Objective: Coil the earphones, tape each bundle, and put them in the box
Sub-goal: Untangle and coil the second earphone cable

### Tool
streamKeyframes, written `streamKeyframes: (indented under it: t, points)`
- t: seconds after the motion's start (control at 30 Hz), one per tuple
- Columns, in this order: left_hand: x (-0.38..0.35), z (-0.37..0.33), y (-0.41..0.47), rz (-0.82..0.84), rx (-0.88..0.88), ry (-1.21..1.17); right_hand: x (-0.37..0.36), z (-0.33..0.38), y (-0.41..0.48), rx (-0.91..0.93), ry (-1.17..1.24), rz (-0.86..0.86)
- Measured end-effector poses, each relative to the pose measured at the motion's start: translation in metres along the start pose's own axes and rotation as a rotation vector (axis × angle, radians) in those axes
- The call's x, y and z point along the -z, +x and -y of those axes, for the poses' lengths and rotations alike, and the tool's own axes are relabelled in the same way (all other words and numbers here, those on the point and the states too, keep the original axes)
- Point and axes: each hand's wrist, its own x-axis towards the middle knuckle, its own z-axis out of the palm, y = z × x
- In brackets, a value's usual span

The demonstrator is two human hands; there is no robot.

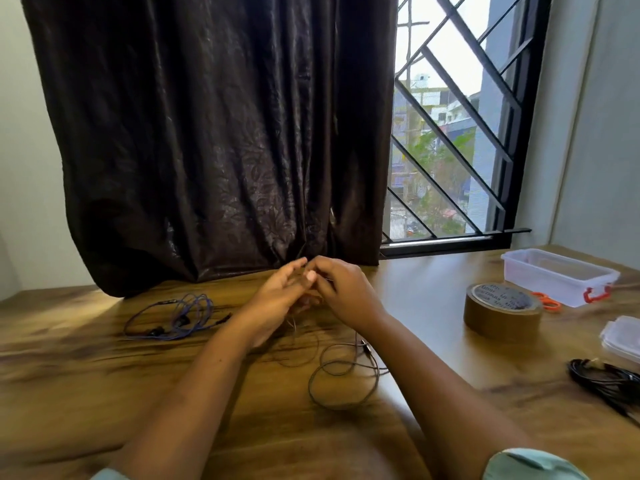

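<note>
My left hand and my right hand meet above the middle of the wooden table. Between them runs a thin dark earphone cord, whose loose loops trail on the table below my right wrist. My right hand pinches the cord with curled fingers. My left hand's fingers are stretched forward with cord turns around or against them; the exact hold is hidden. A blue earphone set lies loosely coiled at the left. The clear plastic box with a red latch stands open at the far right.
A roll of brown tape lies flat right of my hands, with orange-handled scissors behind it. A black cable bundle and a clear lid sit at the right edge. A dark curtain hangs behind the table.
</note>
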Motion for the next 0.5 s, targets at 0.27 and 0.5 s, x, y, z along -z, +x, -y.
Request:
streamKeyframes:
  t: [0.27, 0.5]
  points:
    - [0.028, -0.001, 0.007, -0.418, -0.177, 0.268, 0.013, -0.012, -0.001, -0.067, -0.036, 0.048]
    - [0.041, 0.014, 0.013, -0.373, -0.073, 0.517, 0.021, -0.031, -0.008, -0.126, -0.241, 0.072]
